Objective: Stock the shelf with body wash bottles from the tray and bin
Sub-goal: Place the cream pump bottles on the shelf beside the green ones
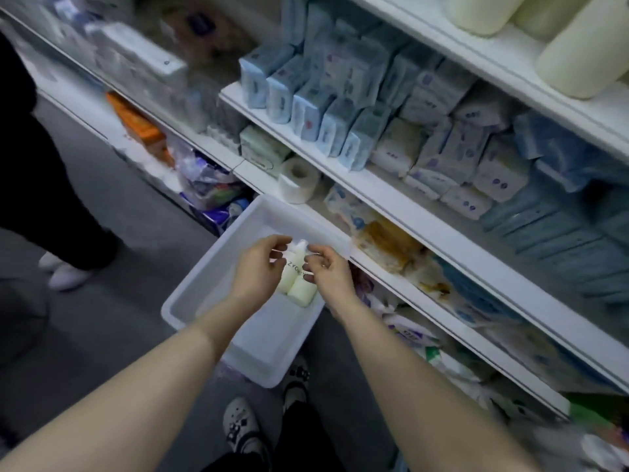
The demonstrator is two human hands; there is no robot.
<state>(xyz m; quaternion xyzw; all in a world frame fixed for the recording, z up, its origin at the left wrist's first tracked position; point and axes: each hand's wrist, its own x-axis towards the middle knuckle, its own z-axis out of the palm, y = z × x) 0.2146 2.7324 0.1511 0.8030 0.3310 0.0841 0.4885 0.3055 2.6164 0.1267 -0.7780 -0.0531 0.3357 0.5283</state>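
Two pale cream body wash bottles (296, 277) lie side by side in a white plastic bin (200, 287) on the floor in front of the shelving. My left hand (260, 270) reaches over the left bottle with fingers curled at its cap end. My right hand (328, 275) hovers at the right bottle, fingertips near its cap. Whether either hand grips a bottle is not clear. Large cream bottles (575, 56) stand on the top shelf (503, 68) at the upper right.
White shelves (391, 195) hold blue and white packets (326, 107), a paper roll (297, 180) and bagged goods lower down. Another person's dark trousers and white shoes (63, 270) stand at the left on grey floor. My own shoes (243, 427) are below the bin.
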